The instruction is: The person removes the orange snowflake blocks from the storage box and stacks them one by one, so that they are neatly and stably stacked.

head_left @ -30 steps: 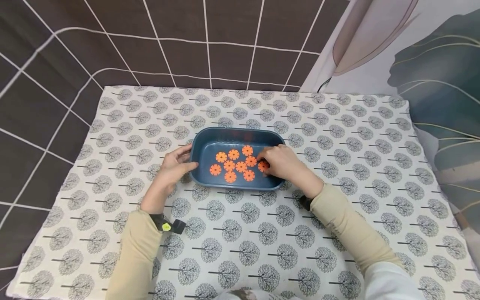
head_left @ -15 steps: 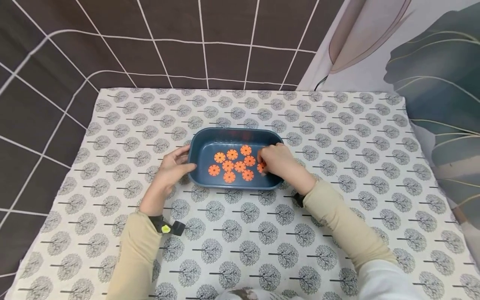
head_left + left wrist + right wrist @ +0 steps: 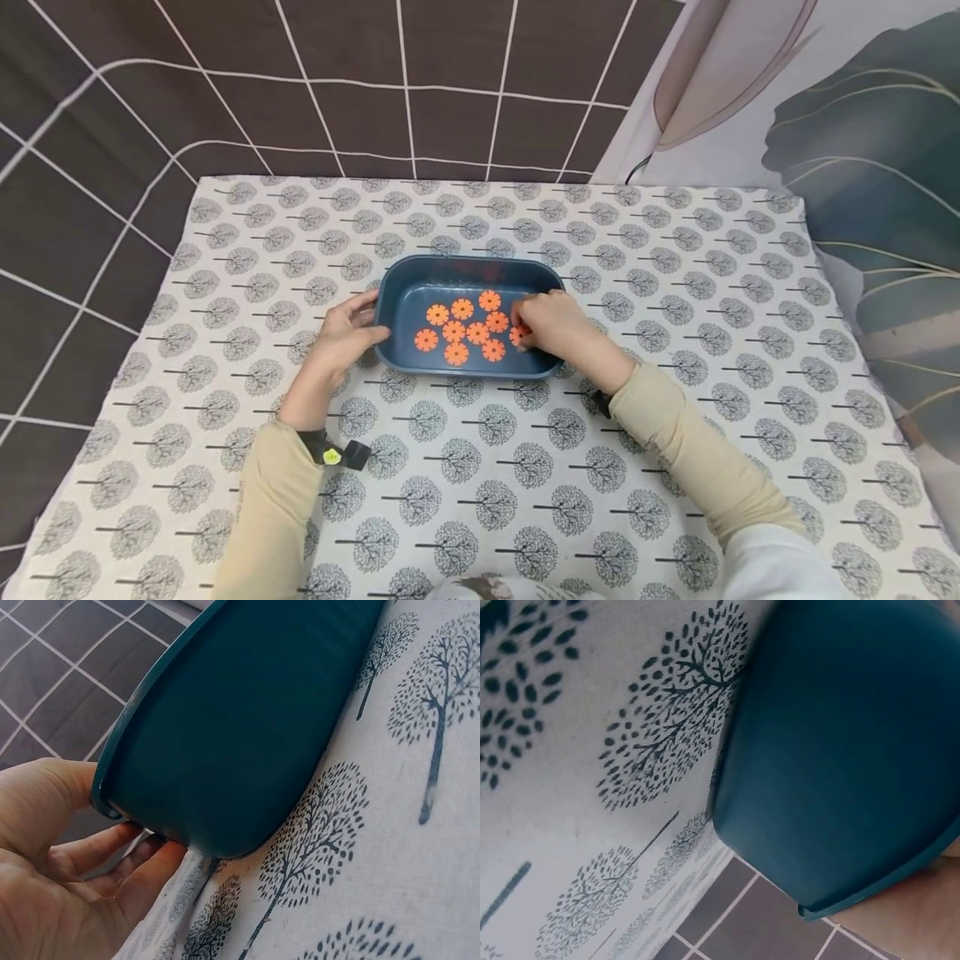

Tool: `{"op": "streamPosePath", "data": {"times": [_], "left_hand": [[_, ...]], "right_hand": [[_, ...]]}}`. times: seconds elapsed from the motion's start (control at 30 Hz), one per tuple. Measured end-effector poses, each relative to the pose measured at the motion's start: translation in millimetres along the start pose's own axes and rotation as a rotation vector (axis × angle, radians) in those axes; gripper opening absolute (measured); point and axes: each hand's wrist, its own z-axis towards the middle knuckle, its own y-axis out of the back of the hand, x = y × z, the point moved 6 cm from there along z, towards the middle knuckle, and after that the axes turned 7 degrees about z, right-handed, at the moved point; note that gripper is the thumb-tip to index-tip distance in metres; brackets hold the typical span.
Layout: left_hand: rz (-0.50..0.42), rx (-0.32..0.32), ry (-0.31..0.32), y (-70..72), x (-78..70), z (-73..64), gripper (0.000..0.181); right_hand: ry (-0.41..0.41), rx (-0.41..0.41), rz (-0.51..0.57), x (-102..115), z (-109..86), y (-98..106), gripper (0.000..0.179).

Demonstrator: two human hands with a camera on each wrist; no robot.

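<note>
A dark blue oblong plastic basin (image 3: 468, 371) stands on the cloth. Several orange round pieces with notched edges and dark centres, such as this orange disc (image 3: 453, 331), lie flat on its floor. My left hand (image 3: 337, 340) grips the basin's left end, thumb at the rim and fingers outside against the wall; the left wrist view shows this hold on the basin (image 3: 225, 735) closely. Reaching over the right end, my right hand (image 3: 558, 327) has curled fingers and thumb at the edges of the rightmost orange disc (image 3: 517, 335), partly covering it. The right wrist view shows only the basin's outside (image 3: 840, 765) and some skin.
A white tablecloth (image 3: 480, 467) with grey tree prints covers the table. Dark cloth with a white grid (image 3: 360, 117) hangs behind and to the left. A patterned curtain (image 3: 862, 167) hangs at the right. Black camera straps (image 3: 318, 446) circle the wrists.
My right hand has edged slightly over the rightmost orange disc and covers more of it. The left hand keeps its hold on the basin. The head view has shifted a little.
</note>
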Motion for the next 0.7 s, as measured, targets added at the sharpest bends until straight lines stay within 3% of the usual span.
{"op": "streamPosePath", "data": {"times": [0.7], "left_hand": [[-0.039,0.006,0.012,0.1,2.8,-2.0,0.072]], "right_hand": [[0.163,-0.055,0.029,9.0,-6.7,1.5,0.022]]}}
